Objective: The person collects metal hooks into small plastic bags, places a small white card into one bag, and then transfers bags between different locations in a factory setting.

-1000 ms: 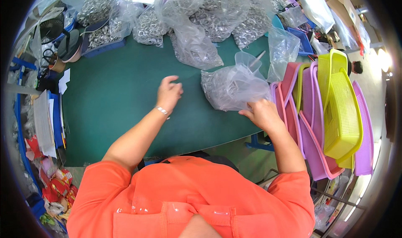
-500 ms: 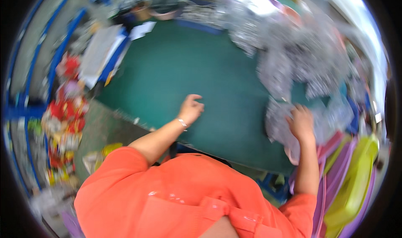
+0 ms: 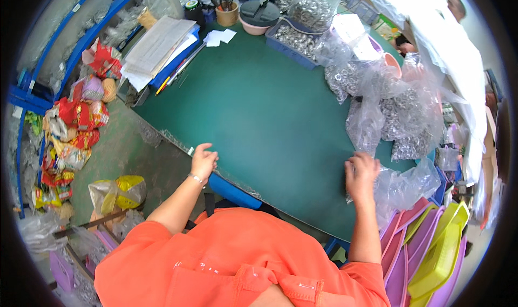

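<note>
Near the left part of the green table's [image 3: 237,107] front edge is my left hand [image 3: 204,163], its fingers loosely bent and apart, with nothing seen in them. A bracelet circles that wrist. My right hand [image 3: 361,173] hovers or rests at the table's right side, beside a crumpled clear plastic bag [image 3: 410,185]. Its fingers point down, slightly bent and apart; their tips are partly hidden, and I see nothing held. Beyond it, clear bags filled with small shiny metal parts [image 3: 399,110] lie in a heap.
A blue bin [image 3: 294,40] of metal parts, a cup with scissors [image 3: 226,14] and a stack of papers [image 3: 156,48] stand along the far side. Purple, pink and yellow-green plastic trays [image 3: 440,247] lean at the lower right. Red packages [image 3: 81,115] pile up beside blue shelving.
The view has shifted and sharpened. My left hand has moved left, toward the table's front edge. My right hand has drawn left, off the crumpled clear bag to its side.
</note>
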### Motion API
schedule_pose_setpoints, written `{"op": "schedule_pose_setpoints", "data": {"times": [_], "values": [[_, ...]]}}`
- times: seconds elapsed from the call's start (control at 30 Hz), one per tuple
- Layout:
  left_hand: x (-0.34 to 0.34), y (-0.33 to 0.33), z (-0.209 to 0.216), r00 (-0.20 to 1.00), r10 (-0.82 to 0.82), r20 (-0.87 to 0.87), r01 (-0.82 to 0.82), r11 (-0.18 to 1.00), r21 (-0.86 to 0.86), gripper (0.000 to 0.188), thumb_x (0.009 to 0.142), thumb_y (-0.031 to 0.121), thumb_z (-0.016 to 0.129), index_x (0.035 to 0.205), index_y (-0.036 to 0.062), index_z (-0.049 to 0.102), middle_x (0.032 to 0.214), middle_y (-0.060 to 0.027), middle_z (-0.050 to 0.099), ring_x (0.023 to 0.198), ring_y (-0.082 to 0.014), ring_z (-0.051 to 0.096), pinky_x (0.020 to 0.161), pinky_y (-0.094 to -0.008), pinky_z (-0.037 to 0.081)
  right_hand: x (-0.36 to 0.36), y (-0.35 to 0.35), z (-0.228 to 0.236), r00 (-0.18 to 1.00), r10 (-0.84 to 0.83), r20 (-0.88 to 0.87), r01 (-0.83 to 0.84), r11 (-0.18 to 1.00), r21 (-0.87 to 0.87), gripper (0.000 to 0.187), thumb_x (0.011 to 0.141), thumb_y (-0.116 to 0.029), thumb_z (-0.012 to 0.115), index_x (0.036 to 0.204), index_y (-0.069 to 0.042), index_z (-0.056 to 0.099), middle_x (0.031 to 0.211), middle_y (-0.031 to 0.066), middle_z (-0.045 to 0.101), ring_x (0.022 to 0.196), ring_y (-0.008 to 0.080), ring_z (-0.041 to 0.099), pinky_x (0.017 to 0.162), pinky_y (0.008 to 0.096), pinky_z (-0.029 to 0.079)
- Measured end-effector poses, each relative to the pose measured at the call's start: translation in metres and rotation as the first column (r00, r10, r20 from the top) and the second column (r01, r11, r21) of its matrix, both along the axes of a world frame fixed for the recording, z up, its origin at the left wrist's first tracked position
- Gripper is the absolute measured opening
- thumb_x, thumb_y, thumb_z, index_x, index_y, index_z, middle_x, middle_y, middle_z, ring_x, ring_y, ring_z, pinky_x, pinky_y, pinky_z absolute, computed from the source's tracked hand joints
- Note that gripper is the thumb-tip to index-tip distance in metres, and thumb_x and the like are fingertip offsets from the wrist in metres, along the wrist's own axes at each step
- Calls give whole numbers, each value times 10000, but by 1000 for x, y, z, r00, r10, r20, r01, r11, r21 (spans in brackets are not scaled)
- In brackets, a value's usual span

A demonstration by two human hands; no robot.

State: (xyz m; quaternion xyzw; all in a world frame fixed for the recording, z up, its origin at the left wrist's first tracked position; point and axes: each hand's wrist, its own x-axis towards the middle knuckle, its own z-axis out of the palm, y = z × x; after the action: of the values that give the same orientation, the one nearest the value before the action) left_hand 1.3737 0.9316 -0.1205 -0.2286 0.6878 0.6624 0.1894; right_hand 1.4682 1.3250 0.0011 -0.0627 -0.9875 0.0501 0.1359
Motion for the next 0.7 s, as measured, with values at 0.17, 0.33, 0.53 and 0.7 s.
{"op": "schedule_pose_setpoints", "data": {"times": [0.17, 0.33, 0.53, 0.7], "values": [[-2, -55, 1, 998, 44, -33, -44, 999, -2, 347, 823, 20, 528, 1151, 23, 413, 726, -48, 523, 549, -85, 474, 478, -223, 431, -1, -70, 17, 999, 43, 10, -42, 992, -123, 111, 729, -146, 642, 801, -73, 599, 982, 61, 587, 1048, 259, 496, 949, 549, 253], [-11, -104, 3, 997, 55, -54, -56, 998, -18, 337, 808, 7, 529, 1128, 2, 423, 738, -56, 536, 549, -87, 483, 460, -226, 431, 26, -98, 22, 995, -82, 57, 90, 980, -176, 103, 731, -142, 645, 797, -73, 606, 957, 59, 595, 1012, 251, 504, 951, 549, 250], [-16, -131, -14, 998, -8, -60, 4, 998, -62, 356, 810, 46, 547, 1141, 37, 418, 724, -28, 533, 537, -85, 477, 476, -244, 449, 53, -113, 21, 976, -153, 154, 181, 966, -183, 119, 719, -140, 655, 807, -71, 613, 925, 61, 602, 991, 249, 510, 958, 538, 247], [-17, -108, -6, 993, -116, -29, 115, 992, -48, 345, 810, 40, 545, 1131, 24, 420, 719, -42, 534, 538, -89, 493, 462, -235, 448, 69, -95, 14, 955, -189, 227, 230, 958, -171, 146, 750, -192, 632, 817, -65, 610, 920, 84, 595, 998, 259, 511, 953, 513, 264]]}}
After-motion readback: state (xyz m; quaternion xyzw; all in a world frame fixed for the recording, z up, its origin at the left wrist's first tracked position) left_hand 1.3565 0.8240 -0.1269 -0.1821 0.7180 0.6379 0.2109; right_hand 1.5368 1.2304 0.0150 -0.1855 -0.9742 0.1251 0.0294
